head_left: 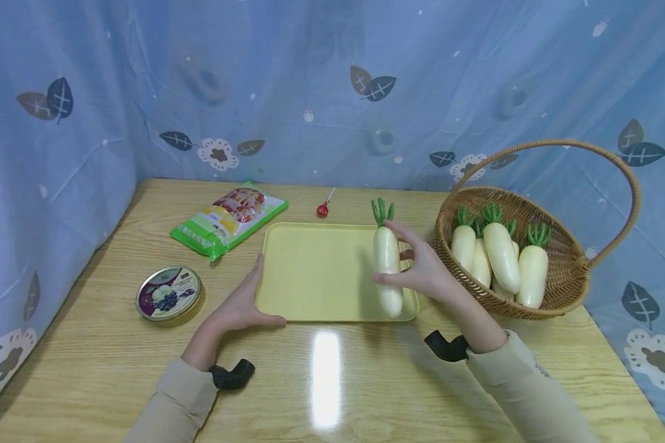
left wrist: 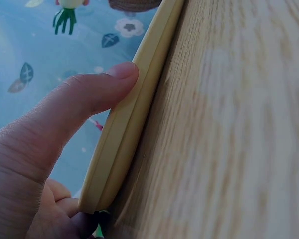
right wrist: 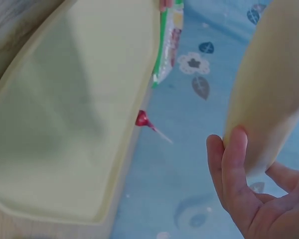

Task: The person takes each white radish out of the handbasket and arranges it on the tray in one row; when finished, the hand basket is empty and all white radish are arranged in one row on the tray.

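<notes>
At the far left of the wooden table [head_left: 271, 400] sits a round tin [head_left: 168, 294] with fruit pictured on its lid; behind it and to the right, a green-edged food bag [head_left: 229, 220] lies flat, near the tray's far left corner. The left hand [head_left: 239, 309] is spread wide at the near left corner of the yellow tray [head_left: 313, 271], its thumb against the near edge and its fingers at the left edge, seemingly to steady it. Just beyond the tray's far edge lies a red lollipop [head_left: 322, 210]. Over the tray's right end, raised clear of it, hangs a white radish [head_left: 386, 253], its green top pointing away from the person; the right hand [head_left: 429, 271] grips it from the right between thumb and fingers. To the right stands a wicker basket [head_left: 569, 258] with at least five more radishes [head_left: 501, 255] in it, some partly hidden behind others. Judging by this, the work seems at an early stage: one radish is out of the basket but not yet set down, the tray bears none, and the rest remain untouched.
</notes>
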{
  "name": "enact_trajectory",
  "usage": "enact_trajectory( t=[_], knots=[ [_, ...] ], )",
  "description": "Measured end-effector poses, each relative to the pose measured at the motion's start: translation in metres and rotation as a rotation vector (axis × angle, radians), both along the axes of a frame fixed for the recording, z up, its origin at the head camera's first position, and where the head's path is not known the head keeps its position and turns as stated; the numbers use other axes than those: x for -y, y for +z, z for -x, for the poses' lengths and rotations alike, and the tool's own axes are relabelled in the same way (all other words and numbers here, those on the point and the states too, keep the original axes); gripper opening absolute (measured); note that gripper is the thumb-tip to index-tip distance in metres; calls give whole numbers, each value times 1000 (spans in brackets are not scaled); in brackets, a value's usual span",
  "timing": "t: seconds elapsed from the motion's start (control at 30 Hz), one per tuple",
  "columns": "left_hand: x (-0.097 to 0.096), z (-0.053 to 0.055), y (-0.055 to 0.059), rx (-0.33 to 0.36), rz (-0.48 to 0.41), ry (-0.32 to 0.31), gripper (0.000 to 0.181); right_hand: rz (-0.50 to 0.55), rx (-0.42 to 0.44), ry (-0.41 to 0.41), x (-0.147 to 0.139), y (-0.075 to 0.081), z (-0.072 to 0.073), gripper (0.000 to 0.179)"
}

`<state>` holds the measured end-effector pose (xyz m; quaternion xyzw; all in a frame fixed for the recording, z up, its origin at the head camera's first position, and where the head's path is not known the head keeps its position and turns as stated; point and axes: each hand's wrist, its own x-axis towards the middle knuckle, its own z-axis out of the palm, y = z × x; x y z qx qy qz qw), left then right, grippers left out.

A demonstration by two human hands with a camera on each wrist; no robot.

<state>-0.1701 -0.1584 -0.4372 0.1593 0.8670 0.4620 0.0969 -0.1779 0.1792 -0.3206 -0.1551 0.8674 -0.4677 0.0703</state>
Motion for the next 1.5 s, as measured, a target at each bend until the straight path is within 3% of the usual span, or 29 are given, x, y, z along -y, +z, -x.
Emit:
enact_trajectory(
  t=[0.77, 1.5],
  knots=[
    [-1, 0, 0, 6, -2, -5, 138, 28, 94, 28, 38, -33, 19, 94],
    [0, -1, 1, -7, -17, -4, 139, -47, 158, 66, 78, -56, 28, 96]
  ],
)
